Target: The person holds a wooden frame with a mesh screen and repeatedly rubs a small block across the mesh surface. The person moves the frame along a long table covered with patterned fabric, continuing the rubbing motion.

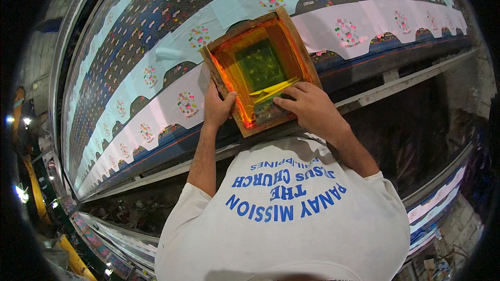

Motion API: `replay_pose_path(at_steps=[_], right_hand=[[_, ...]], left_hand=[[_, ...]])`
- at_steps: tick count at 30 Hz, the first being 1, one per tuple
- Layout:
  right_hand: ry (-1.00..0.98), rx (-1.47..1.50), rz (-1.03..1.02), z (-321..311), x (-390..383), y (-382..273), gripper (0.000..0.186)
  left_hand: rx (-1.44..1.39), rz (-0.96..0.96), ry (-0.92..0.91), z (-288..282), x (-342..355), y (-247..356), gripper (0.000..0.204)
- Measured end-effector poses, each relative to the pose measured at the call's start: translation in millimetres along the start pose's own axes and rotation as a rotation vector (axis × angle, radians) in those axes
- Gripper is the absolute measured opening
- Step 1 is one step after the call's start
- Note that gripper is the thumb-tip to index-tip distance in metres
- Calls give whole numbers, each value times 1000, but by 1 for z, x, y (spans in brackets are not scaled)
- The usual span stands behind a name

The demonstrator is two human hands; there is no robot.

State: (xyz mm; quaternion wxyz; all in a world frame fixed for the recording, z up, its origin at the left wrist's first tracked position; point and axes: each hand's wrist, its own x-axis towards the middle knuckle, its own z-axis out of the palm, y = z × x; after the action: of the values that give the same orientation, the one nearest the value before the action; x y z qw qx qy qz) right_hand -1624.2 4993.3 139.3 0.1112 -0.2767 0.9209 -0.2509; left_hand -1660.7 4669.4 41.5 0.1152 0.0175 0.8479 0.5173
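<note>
A wooden screen-printing frame [302, 47] lies tilted over pale cut fabric at the table's near edge. Its inner walls are smeared orange and red, and a dark green square shows in the mesh [259, 63]. My left hand [219, 105] grips the frame's left side, thumb over the rim. Inside the frame's near end, a yellow squeegee [274, 91] rests slantwise on the mesh. My right hand [308, 105] is closed on the squeegee's right part, fingers pressed along it. The fabric directly beneath the frame is hidden.
Rows of pale pink fabric pieces [317, 23] and light blue ones [234, 10] cover the long dark table [172, 8], many bearing small colourful prints. A metal rail [375, 93] runs along its near edge. More fabric lies on another table [435, 205] at the lower right.
</note>
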Motion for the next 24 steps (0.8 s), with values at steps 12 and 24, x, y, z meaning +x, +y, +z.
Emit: replay_pose_path(at_steps=[12,24], right_hand=[[182,-76,10,14,107,37,46],[14,-86,26,-9,148,43,40]], left_hand=[[96,45,62,4,0,16,74],[59,17,58,-1,0,5,75]])
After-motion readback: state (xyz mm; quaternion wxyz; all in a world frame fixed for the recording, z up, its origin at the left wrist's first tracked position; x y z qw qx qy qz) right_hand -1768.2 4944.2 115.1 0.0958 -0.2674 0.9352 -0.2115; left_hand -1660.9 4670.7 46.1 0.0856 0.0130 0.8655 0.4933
